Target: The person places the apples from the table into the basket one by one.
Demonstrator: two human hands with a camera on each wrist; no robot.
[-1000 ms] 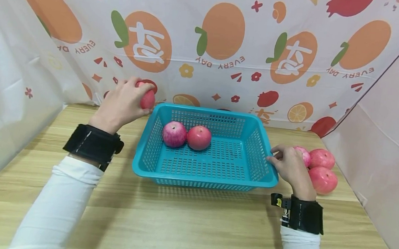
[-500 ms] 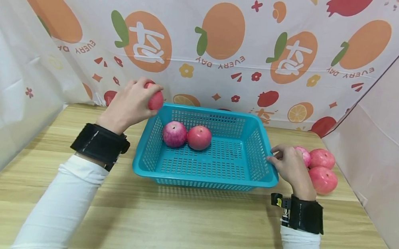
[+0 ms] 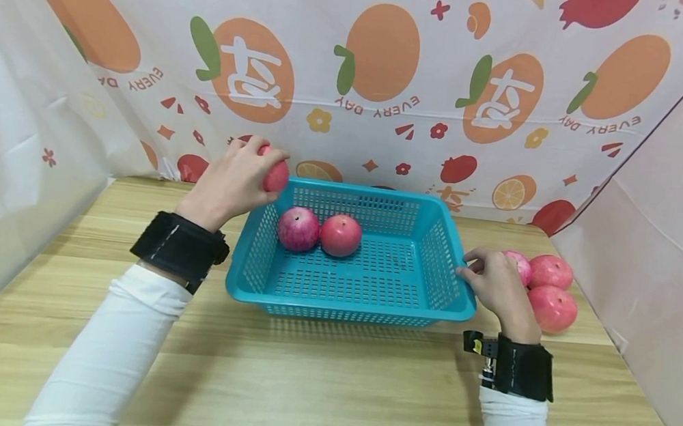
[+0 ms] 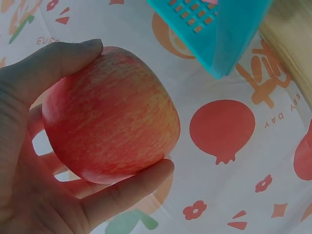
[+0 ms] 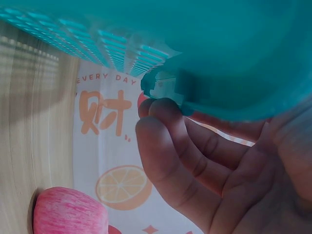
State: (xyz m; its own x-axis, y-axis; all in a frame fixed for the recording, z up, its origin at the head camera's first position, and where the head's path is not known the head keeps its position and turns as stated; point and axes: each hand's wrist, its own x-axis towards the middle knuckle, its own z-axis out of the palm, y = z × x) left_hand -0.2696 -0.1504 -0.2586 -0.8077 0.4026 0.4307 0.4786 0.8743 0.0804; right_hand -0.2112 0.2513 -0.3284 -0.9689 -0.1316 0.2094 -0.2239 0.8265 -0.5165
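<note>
Arms (image 3: 112, 349) reach forward, left hand (image 3: 230, 178) and right hand (image 3: 500, 286) curled.

Both wrist views crop the turquoise basket (image 5: 234, 68).

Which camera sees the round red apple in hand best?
The left wrist view: the round red apple looks big, mostly uncovered. Head view: small, partly behind the bare left hand. Right wrist view: not shown.

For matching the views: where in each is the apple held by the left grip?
Head: held apple left of centre, near the far left corner of the teal basket.
Left wrist: held apple large, left of centre.
Right wrist: not in it.
Shared landmark: teal basket, at top of both wrist views.
</note>
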